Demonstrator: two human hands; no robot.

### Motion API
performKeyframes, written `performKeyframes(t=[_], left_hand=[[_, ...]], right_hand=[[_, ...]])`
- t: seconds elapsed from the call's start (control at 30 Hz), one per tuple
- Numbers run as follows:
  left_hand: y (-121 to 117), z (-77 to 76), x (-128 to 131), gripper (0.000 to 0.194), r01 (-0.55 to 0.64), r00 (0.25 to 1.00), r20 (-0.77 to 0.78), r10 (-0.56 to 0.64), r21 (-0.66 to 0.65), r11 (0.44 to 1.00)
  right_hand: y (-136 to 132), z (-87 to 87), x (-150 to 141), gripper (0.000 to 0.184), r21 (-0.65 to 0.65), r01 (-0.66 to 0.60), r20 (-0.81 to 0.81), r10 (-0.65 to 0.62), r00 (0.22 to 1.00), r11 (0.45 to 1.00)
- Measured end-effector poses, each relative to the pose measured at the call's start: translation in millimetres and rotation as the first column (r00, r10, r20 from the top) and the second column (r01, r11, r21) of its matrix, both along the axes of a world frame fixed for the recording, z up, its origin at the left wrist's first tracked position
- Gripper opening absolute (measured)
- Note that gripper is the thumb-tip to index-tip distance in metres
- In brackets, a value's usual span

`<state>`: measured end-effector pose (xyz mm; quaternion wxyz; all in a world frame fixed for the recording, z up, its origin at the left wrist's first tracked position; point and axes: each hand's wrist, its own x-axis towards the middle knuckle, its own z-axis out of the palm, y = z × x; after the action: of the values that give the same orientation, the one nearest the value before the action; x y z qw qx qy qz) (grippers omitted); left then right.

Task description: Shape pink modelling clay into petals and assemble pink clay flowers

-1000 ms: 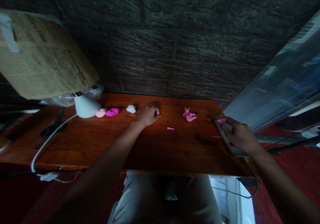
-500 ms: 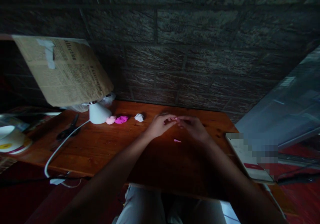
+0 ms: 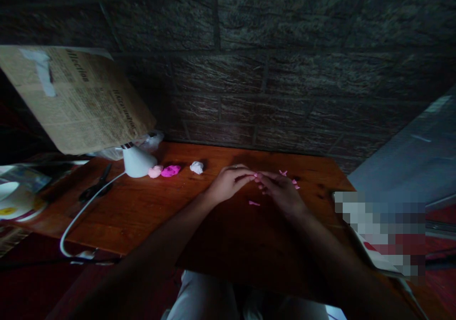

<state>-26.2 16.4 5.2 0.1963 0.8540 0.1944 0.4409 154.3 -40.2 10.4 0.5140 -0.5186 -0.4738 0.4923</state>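
My left hand and my right hand meet over the wooden table, fingertips pinched together on a small pink piece of modelling clay. Its exact shape is mostly covered by the fingers. A thin pink strip lies on the wood just below the hands. Beyond my right hand are two small pink bits, one further back and one closer. To the left of my left hand sit a white lump, a magenta lump and a pale pink lump, which look like clay.
A lamp with a white base and newsprint-patterned shade stands at the left, its cord hanging over the front edge. Dark scissors and a white cup lie further left. A pixelated flat object is at the right. A stone-block wall rises behind.
Both hands stay together on the pink piece, slightly lower, with the right fingers more curled. Two pink bits behind the right hand have come into sight. The camera view has shifted slightly.
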Motion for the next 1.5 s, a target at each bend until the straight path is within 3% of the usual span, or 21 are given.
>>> performKeyframes(t=[0.47, 0.67, 0.87, 1.07, 1.27, 1.5], left_hand=[[-5.2, 2.4, 2.0, 0.015, -0.073, 0.995, -0.074, 0.070, -0.046, 0.996], [-8.2, 1.8, 5.6, 0.015, -0.021, 0.999, 0.040, 0.028, -0.182, 0.983], [-5.1, -3.3, 9.3, 0.016, 0.052, 0.990, 0.144, 0.005, -0.390, 0.919], [-2.4, -4.6, 8.5, 0.017, 0.101, 0.988, 0.151, -0.035, -0.457, 0.884], [-3.8, -3.0, 8.6, 0.015, 0.079, 0.989, 0.143, -0.021, -0.413, 0.907], [-6.9, 1.9, 7.0, 0.016, -0.033, 0.998, 0.049, 0.041, -0.155, 0.987]], right_hand=[[-4.3, 7.6, -1.1, 0.027, -0.218, -0.012, -0.345, -0.065, 0.936, 0.976], [-3.7, 7.4, 0.9, 0.034, -0.201, -0.002, -0.310, -0.061, 0.949, 0.980], [-6.0, 12.6, -1.3, 0.032, -0.165, 0.041, -0.262, -0.083, 0.962, 0.985], [-6.2, 12.7, -0.9, 0.034, -0.127, 0.080, -0.232, -0.108, 0.967, 0.989], [-5.8, 10.8, -0.9, 0.031, -0.099, 0.090, -0.225, -0.110, 0.968, 0.991], [-4.8, 7.9, 0.0, 0.031, -0.068, 0.080, -0.171, -0.091, 0.981, 0.994]])
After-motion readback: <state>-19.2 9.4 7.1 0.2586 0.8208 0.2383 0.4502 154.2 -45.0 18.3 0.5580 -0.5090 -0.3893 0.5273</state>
